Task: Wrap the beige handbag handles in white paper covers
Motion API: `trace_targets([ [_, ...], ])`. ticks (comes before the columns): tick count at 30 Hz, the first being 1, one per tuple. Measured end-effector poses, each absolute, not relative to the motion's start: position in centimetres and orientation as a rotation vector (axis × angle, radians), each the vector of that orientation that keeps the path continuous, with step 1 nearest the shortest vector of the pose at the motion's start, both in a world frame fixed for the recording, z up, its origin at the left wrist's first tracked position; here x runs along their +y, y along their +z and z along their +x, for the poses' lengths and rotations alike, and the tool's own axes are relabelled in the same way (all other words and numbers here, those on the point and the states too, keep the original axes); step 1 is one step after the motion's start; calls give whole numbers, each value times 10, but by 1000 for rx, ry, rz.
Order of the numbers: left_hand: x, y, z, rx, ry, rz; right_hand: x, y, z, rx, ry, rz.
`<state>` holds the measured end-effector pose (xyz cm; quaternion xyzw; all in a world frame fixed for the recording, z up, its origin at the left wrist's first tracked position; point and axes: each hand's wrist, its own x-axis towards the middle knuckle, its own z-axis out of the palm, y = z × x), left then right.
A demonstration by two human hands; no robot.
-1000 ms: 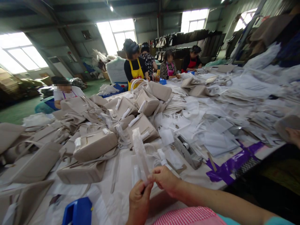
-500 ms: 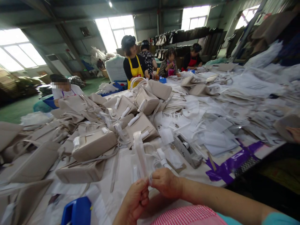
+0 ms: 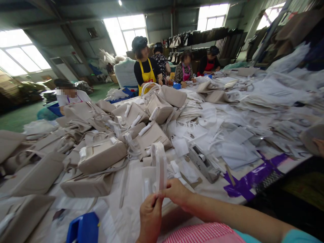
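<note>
Seen from the wearer's head, two bare hands meet at the near edge of a crowded workshop surface [image 3: 291, 164]; the left hand [image 3: 151, 212] pinches the base of a film-wrapped strap [image 3: 161, 165] between thumb and fingers; the right hand [image 3: 178, 193], reaching in from the right, grips the same spot, its fingertips touching those of the left; the strap, pale beige under translucent plastic, rises upright above both hands and curves over at the top; just below the hands lies a beige panel [image 3: 174, 216], mostly hidden by the right forearm and a pink-striped apron [image 3: 199, 234]; to the left, beige handbags [image 3: 102, 156] lie heaped at various angles, some with white wrapping on their handles; near the lower edge sits a blue plastic tool [image 3: 83, 227], cut off by the frame; right of the strap lie a grey box-like device [image 3: 204, 162], loose white sheets [image 3: 231, 152] and crossed strips of purple tape [image 3: 243, 186]; beyond the heap, a co-worker in a yellow apron [image 3: 147, 72] stands among other people
</note>
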<state>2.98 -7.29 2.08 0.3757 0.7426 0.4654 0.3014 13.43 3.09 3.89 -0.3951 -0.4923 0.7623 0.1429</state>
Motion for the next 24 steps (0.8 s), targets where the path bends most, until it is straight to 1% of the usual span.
trace_targets([
  [4,-72,24,33,2028,1195,1098,24,23,129,-1330,2123,-1110],
  [7,-72,33,31,1951,1128,1123,25,13,134,-1452,2008,-1033],
  [11,-68,40,19,1668,1044,833,27,7,145,-1928,1566,-914],
  [15,-59,35,15,1449,1176,424,26,6,151,-2306,1096,-573],
  [17,-55,32,17,1357,1262,301,28,8,153,-2432,932,-439],
  [18,-55,31,19,1328,1295,265,31,9,154,-2478,907,-403],
  [19,-55,30,20,1327,1314,253,35,11,155,-2505,944,-394],
  [20,-56,30,21,1364,1315,272,39,13,156,-2503,1056,-416],
  [21,-57,29,21,1432,1305,330,44,16,157,-2461,1252,-471],
  [22,-59,29,21,1517,1291,423,48,18,158,-2361,1522,-547],
  [24,-63,27,21,1673,1256,682,55,22,159,-1967,2172,-677],
])
